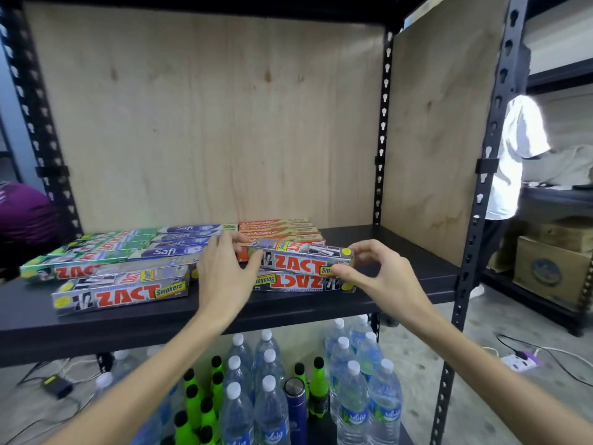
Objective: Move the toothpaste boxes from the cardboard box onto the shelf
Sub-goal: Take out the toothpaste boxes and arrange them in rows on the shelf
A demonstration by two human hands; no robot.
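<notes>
Both hands are on one long silver ZACT Smokers toothpaste box point(303, 260), the left hand point(224, 271) gripping its left end with fingers over the top, the right hand point(373, 271) pinching its right end between thumb and fingertips, and the box sits tilted on top of another silver ZACT box point(301, 282) near the front of the dark shelf board point(401, 271). By the look of it this one is being set down and squared up, not yet released. Plenty is already stocked: green ZACT boxes point(80, 264) at the far left, blue Safi boxes point(183, 244) beside them, red Colgate boxes point(272, 229) at the back, and two more silver ZACT Smokers boxes point(122, 292) stacked front left. The cardboard box these come from is out of view, so how many remain I cannot tell. Below, the lower shelf holds clear water bottles point(353, 396), green bottles with black caps point(199, 409) and a dark flask point(295, 409)
</notes>
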